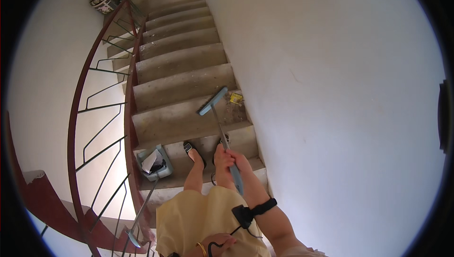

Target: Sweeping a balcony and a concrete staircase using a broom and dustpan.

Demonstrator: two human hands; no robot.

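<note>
My right hand (234, 159) is closed around the grey handle (235, 177) of a broom. Its pale blue head (212, 101) rests on the stair step ahead, dark bristles showing along one side. Just right of the broom head lies a yellow packet (236, 98), with loose dirt (236, 112) on the step below it. My left hand (221, 240) is low against the yellow skirt, a black cable (214, 244) looping over it; whether the fingers grip the cable is unclear. A long-handled dustpan (166, 168) stands at the left, holding white paper and something black.
Concrete stairs (181, 56) run away ahead, between a white wall (319, 97) on the right and a railing with a dark red handrail (72, 126) on the left. The dustpan's handle (144, 205) leans back by the railing. A patterned box or bag (105, 1) sits on the far landing.
</note>
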